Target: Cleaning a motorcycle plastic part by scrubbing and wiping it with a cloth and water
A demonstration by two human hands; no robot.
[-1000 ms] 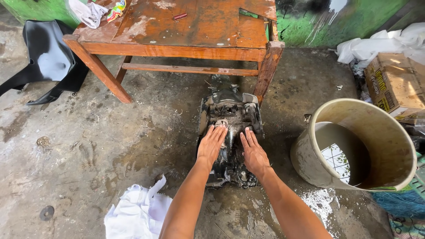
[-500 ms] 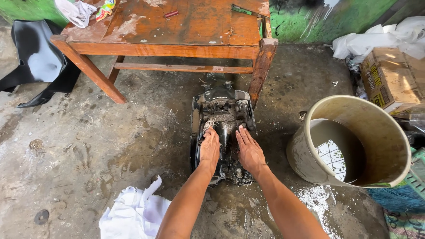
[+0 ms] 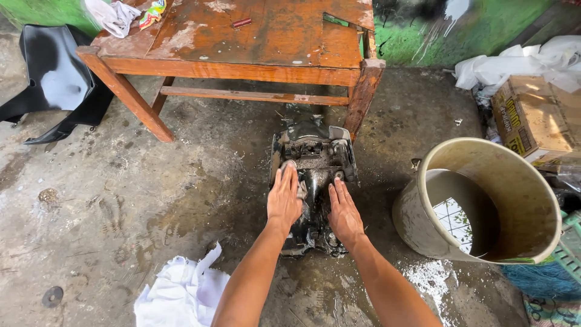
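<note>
Part being handled: a grimy black plastic motorcycle part (image 3: 315,181) lies flat on the wet concrete floor (image 3: 151,200), just in front of the near right leg of the wooden table (image 3: 242,42).
Left hand: the left hand (image 3: 284,197) lies palm down on the left half of the part, fingers straight, pressing a small wet rag (image 3: 296,181) that shows at its fingertips; it is not clenched.
Right hand: the right hand (image 3: 344,212) lies flat and spread on the right half, holding nothing, apparently steadying the part.
Doing it well: scrubbing like this likely goes best with the flat hand bearing down so the part does not slide on the slick floor, and the rag worked along the ribs and pockets where the dirt sits.
Water: a large tan bucket (image 3: 514,175) with water in it stands on the right, near the part but apart from it.
Cloth: a crumpled white cloth (image 3: 181,297) lies on the floor beside the left forearm.
In the way: the table leg (image 3: 362,97) stands close to the far end of the part, leaving little room to push it forward.
Further off: a black panel (image 3: 54,79) leans at the far left; a cardboard box (image 3: 532,115) and white sheets (image 3: 520,60) sit far right.
Floor hazard: white specks (image 3: 423,275) and puddles make the ground slippery, I judge.
</note>
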